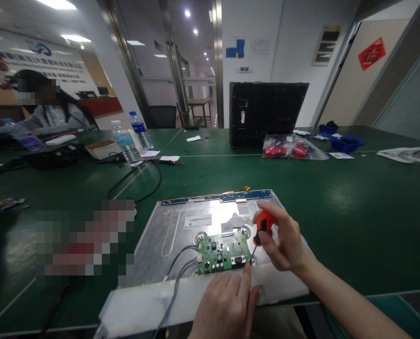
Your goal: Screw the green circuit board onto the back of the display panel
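A silver metal monitor back panel (167,235) lies flat on the green table near me. A small green circuit board (222,253) sits on its near middle, with grey cables (176,278) running off toward me. My right hand (283,242) is wrapped round an orange-handled screwdriver (262,226), whose tip points down at the board's right corner. My left hand (227,303) rests at the panel's near edge, its index finger stretched up to the board's right corner beside the screwdriver tip.
A black monitor casing (266,113) stands upright at the back. A clear bag of red parts (290,148) lies in front of it. Two water bottles (127,141) stand at the left, near a seated person (51,110). Black cables (139,183) trail across the table (354,212).
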Action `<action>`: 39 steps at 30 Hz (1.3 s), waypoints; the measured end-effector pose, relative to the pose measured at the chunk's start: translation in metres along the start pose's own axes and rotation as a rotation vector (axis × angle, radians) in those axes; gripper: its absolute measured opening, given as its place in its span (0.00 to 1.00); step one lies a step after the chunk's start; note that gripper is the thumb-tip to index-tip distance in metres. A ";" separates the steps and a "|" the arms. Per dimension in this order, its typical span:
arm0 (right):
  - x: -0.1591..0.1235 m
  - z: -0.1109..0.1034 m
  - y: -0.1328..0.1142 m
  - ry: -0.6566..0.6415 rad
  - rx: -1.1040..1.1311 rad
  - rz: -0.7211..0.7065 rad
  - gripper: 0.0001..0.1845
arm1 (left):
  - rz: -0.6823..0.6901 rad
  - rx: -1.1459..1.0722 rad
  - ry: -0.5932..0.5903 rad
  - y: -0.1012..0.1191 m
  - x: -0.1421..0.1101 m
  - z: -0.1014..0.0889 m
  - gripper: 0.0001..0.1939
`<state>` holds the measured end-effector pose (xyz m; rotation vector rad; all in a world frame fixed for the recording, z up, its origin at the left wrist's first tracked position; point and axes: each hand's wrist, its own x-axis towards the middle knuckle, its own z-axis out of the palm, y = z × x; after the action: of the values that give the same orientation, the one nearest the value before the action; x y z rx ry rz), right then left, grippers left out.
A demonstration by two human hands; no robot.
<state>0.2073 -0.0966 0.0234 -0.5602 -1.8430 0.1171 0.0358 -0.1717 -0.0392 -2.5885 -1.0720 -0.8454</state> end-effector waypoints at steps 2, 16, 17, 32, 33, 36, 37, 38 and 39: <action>-0.002 -0.001 0.001 -0.002 0.010 0.022 0.27 | 0.005 0.005 0.005 0.000 0.001 -0.001 0.19; 0.003 0.004 -0.002 0.076 -0.132 0.007 0.21 | -0.005 0.000 -0.008 0.000 -0.002 0.002 0.19; 0.003 0.003 -0.002 0.063 -0.118 0.005 0.22 | -0.004 0.003 -0.007 0.000 -0.002 0.002 0.19; 0.003 0.004 -0.001 0.073 -0.110 -0.018 0.24 | -0.004 0.006 0.019 0.000 0.001 -0.001 0.20; 0.003 0.004 -0.001 0.076 -0.117 -0.024 0.23 | -0.005 0.003 0.016 0.000 0.001 -0.001 0.20; 0.003 0.003 -0.001 0.063 -0.109 -0.027 0.23 | -0.005 -0.004 0.014 0.000 0.001 -0.001 0.20; 0.002 0.003 -0.001 0.052 -0.093 -0.025 0.23 | -0.004 -0.004 0.016 0.000 0.001 -0.001 0.20; 0.001 0.002 0.000 0.039 -0.073 -0.020 0.23 | -0.002 -0.003 0.020 0.000 0.001 -0.002 0.20; 0.001 0.001 0.000 0.025 -0.049 -0.011 0.24 | -0.002 -0.001 0.025 0.000 0.001 -0.002 0.20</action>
<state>0.2059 -0.0962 0.0235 -0.5837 -1.8285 0.0572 0.0358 -0.1717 -0.0369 -2.5711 -1.0680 -0.8762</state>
